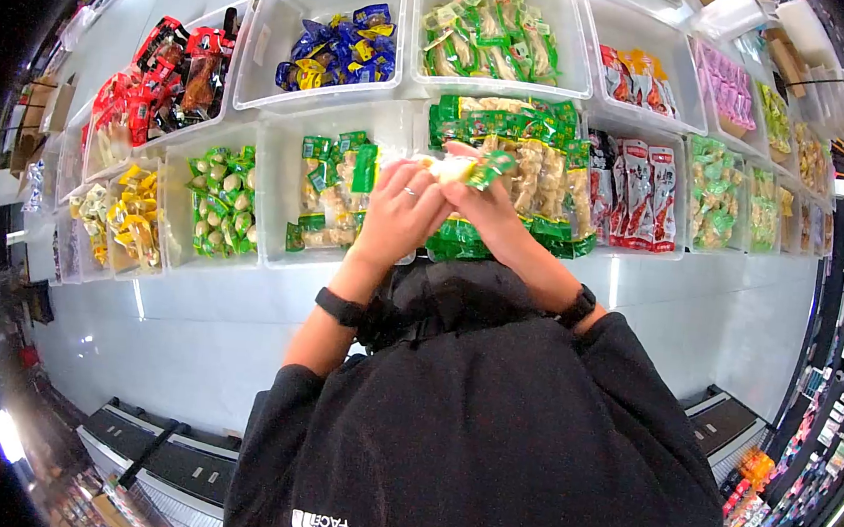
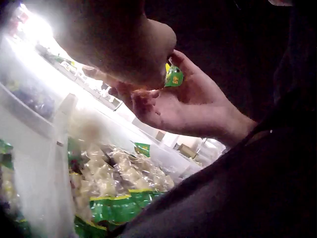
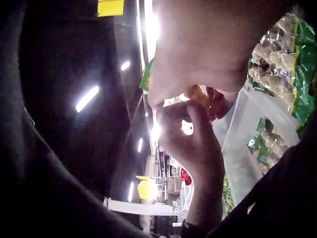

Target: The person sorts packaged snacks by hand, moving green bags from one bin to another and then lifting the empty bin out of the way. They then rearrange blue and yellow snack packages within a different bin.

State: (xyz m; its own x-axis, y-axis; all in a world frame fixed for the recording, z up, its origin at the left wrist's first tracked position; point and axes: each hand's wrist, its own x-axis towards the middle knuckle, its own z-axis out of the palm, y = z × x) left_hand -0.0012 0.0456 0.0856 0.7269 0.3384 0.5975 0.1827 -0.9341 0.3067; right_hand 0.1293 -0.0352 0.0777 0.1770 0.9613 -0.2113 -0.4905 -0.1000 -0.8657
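Packet [image 1: 463,167]: at 12 o'clock from the torso, above the bins [image 1: 277,201]. Left hand [image 1: 403,212]: fingers curled, pinching the packet's 9 o'clock side. Right hand [image 1: 491,219]: fingers curled, pinching its 3 o'clock side. Blue packs [image 1: 345,51]: 11 o'clock. Red-and-orange packs [image 1: 639,80]: 1 o'clock.

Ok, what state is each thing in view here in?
Small green-and-white plastic packet, held between both hands; sealed or torn, cannot tell.
Left hand, fingers curled on the packet.
Right hand, fingers pinching the packet.
Translucent plastic bin of blue-and-yellow packets, lidless, partly filled.
Black wristbands, worn.
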